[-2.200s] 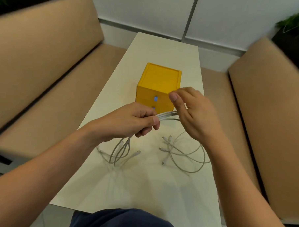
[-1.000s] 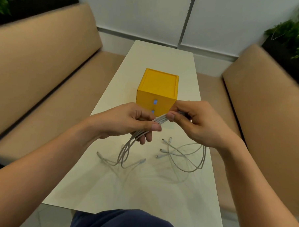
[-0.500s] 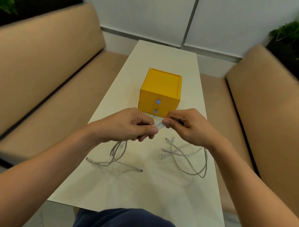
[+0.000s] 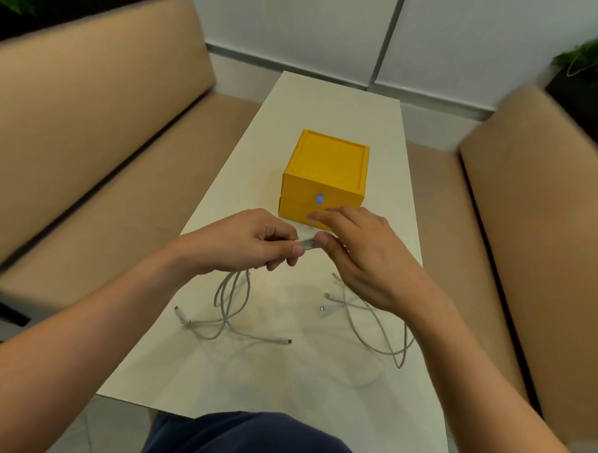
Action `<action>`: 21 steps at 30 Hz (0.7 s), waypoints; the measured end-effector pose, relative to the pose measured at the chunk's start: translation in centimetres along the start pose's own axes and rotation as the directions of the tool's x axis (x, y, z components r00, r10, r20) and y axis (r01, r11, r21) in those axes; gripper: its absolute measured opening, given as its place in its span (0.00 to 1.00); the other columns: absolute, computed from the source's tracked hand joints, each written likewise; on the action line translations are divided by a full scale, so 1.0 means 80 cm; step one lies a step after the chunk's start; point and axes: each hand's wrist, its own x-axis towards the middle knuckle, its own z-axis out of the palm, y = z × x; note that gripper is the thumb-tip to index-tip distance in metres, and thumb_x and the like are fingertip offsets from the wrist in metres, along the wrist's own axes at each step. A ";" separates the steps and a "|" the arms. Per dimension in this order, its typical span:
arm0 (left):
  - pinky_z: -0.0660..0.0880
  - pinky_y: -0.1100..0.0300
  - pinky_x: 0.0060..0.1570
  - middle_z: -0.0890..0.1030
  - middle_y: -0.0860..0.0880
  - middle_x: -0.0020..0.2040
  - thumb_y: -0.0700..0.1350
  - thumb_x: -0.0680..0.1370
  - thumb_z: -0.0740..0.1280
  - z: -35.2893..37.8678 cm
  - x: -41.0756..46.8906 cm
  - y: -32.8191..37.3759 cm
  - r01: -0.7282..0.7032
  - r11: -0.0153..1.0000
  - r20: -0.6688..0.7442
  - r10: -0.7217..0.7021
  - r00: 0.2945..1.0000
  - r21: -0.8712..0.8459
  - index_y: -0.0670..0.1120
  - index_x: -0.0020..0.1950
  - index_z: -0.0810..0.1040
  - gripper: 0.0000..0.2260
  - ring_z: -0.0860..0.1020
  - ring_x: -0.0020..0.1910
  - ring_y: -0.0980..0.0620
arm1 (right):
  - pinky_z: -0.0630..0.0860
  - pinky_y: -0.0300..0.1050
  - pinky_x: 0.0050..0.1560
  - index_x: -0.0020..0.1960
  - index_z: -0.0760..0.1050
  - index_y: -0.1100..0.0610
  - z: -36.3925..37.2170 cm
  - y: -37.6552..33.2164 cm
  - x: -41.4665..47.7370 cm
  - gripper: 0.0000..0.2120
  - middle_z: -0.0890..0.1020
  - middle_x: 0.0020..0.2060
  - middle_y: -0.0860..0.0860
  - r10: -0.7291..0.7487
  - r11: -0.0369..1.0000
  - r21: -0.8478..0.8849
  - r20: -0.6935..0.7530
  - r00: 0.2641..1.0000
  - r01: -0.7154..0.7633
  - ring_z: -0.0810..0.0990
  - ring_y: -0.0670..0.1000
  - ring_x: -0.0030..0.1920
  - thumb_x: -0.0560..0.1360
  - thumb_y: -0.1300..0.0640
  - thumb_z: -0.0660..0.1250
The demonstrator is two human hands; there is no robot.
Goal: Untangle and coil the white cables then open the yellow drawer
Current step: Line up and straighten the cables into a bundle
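Table [image 4: 330,101]: runs straight ahead of me, with a bench [image 4: 89,131] along its left and another bench [image 4: 548,220] along its right.
Drawer box [image 4: 329,166]: on the table near its middle, behind both my hands.
Left hand [image 4: 245,244]: above the table, in front of the box, gripping the cable bundle [image 4: 309,243].
Cable bundle: bridges the gap between my hands; its loops hang under the left hand onto the table.
Right hand [image 4: 361,256]: just right of the left, thumb touching the bundle, fingers before the box's lower front.
Loose cables [image 4: 359,306]: on the table under my right wrist, apart from the bundle.
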 end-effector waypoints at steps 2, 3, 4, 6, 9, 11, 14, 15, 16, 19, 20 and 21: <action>0.68 0.60 0.36 0.79 0.53 0.32 0.52 0.83 0.67 -0.004 0.001 0.001 -0.015 1.000 -0.007 0.015 1.000 0.014 0.51 0.41 0.82 0.13 0.71 0.30 0.59 | 0.72 0.52 0.60 0.61 0.75 0.48 0.003 -0.006 0.000 0.15 0.81 0.51 0.45 0.026 0.992 0.125 0.051 0.998 -0.032 0.76 0.46 0.52 0.86 0.45 0.52; 0.68 0.62 0.35 0.80 0.53 0.32 0.53 0.83 0.67 -0.005 0.002 0.002 -0.021 0.999 -0.015 0.021 1.000 0.031 0.52 0.42 0.83 0.12 0.72 0.30 0.59 | 0.74 0.53 0.55 0.55 0.75 0.47 0.005 -0.007 0.001 0.12 0.80 0.45 0.43 0.055 0.975 0.209 0.096 0.994 -0.075 0.76 0.45 0.47 0.86 0.46 0.53; 0.69 0.63 0.34 0.81 0.54 0.33 0.54 0.82 0.67 -0.005 0.003 0.002 -0.023 0.998 -0.031 0.024 0.999 0.053 0.52 0.43 0.84 0.11 0.74 0.30 0.59 | 0.75 0.53 0.48 0.51 0.73 0.46 0.008 -0.005 0.001 0.11 0.78 0.40 0.42 0.078 0.957 0.268 0.120 0.990 -0.108 0.75 0.45 0.43 0.86 0.47 0.54; 0.73 0.65 0.35 0.85 0.54 0.35 0.55 0.82 0.68 -0.002 0.005 0.003 -0.016 0.997 -0.076 0.022 0.997 0.077 0.53 0.46 0.85 0.10 0.80 0.31 0.59 | 0.71 0.52 0.38 0.48 0.70 0.46 0.011 -0.002 0.002 0.10 0.75 0.36 0.41 0.074 0.959 0.268 0.084 0.994 -0.094 0.74 0.46 0.39 0.86 0.48 0.55; 0.79 0.62 0.43 0.87 0.51 0.40 0.53 0.82 0.68 -0.004 0.007 0.001 -0.027 0.999 -0.035 0.026 0.999 -0.046 0.49 0.50 0.84 0.09 0.84 0.38 0.54 | 0.71 0.53 0.36 0.47 0.70 0.46 0.001 0.006 0.002 0.10 0.74 0.35 0.41 0.061 0.958 0.277 0.047 0.997 -0.072 0.73 0.46 0.38 0.86 0.48 0.56; 0.80 0.55 0.48 0.87 0.47 0.43 0.47 0.83 0.67 -0.007 0.005 -0.003 -0.064 0.982 0.048 0.074 0.996 -0.176 0.46 0.53 0.83 0.07 0.83 0.43 0.49 | 0.70 0.51 0.36 0.47 0.72 0.47 -0.011 0.011 0.003 0.10 0.75 0.33 0.43 0.073 0.947 0.310 0.052 0.996 -0.086 0.73 0.48 0.36 0.86 0.48 0.57; 0.81 0.52 0.51 0.87 0.44 0.46 0.44 0.84 0.66 -0.007 0.009 -0.007 -0.046 0.968 0.053 0.061 0.997 -0.248 0.43 0.55 0.82 0.07 0.85 0.45 0.44 | 0.67 0.47 0.35 0.47 0.74 0.50 -0.024 0.012 0.004 0.11 0.74 0.32 0.45 0.037 0.934 0.353 0.062 0.997 -0.057 0.72 0.48 0.35 0.85 0.50 0.59; 0.81 0.54 0.49 0.87 0.44 0.45 0.44 0.83 0.67 -0.006 0.010 -0.006 -0.032 0.970 0.043 0.044 0.998 -0.242 0.42 0.54 0.83 0.07 0.86 0.44 0.44 | 0.66 0.44 0.34 0.46 0.74 0.51 -0.027 0.013 0.004 0.11 0.74 0.31 0.45 0.026 0.929 0.368 0.064 0.998 -0.048 0.72 0.48 0.34 0.85 0.51 0.59; 0.80 0.57 0.46 0.87 0.45 0.45 0.44 0.83 0.67 -0.006 0.010 -0.005 -0.030 0.972 0.037 0.040 0.999 -0.232 0.42 0.53 0.83 0.07 0.86 0.42 0.45 | 0.65 0.42 0.33 0.46 0.75 0.51 -0.028 0.016 0.003 0.11 0.74 0.31 0.44 0.021 0.923 0.383 0.067 0.998 -0.045 0.72 0.47 0.34 0.85 0.51 0.60; 0.79 0.60 0.42 0.87 0.43 0.42 0.43 0.82 0.68 -0.012 0.006 0.003 -0.091 0.963 0.061 0.110 0.992 -0.255 0.40 0.49 0.84 0.08 0.85 0.36 0.47 | 0.65 0.42 0.34 0.45 0.75 0.48 -0.024 0.028 0.004 0.11 0.75 0.31 0.41 0.031 0.922 0.383 0.093 0.995 -0.065 0.71 0.46 0.33 0.85 0.50 0.60; 0.79 0.60 0.41 0.87 0.43 0.41 0.43 0.82 0.68 -0.015 0.005 0.006 -0.117 0.957 0.068 0.140 0.988 -0.265 0.40 0.48 0.84 0.08 0.84 0.35 0.47 | 0.66 0.44 0.34 0.45 0.74 0.47 -0.021 0.030 0.006 0.12 0.75 0.32 0.40 0.030 0.931 0.360 0.105 0.994 -0.066 0.72 0.46 0.33 0.85 0.48 0.59; 0.79 0.59 0.40 0.86 0.42 0.41 0.44 0.81 0.68 -0.017 0.004 0.008 -0.135 0.954 0.068 0.159 0.985 -0.268 0.40 0.48 0.84 0.09 0.84 0.34 0.47 | 0.67 0.47 0.34 0.45 0.72 0.46 -0.017 0.031 0.008 0.12 0.75 0.32 0.40 0.026 0.942 0.330 0.110 0.994 -0.061 0.72 0.46 0.33 0.85 0.47 0.58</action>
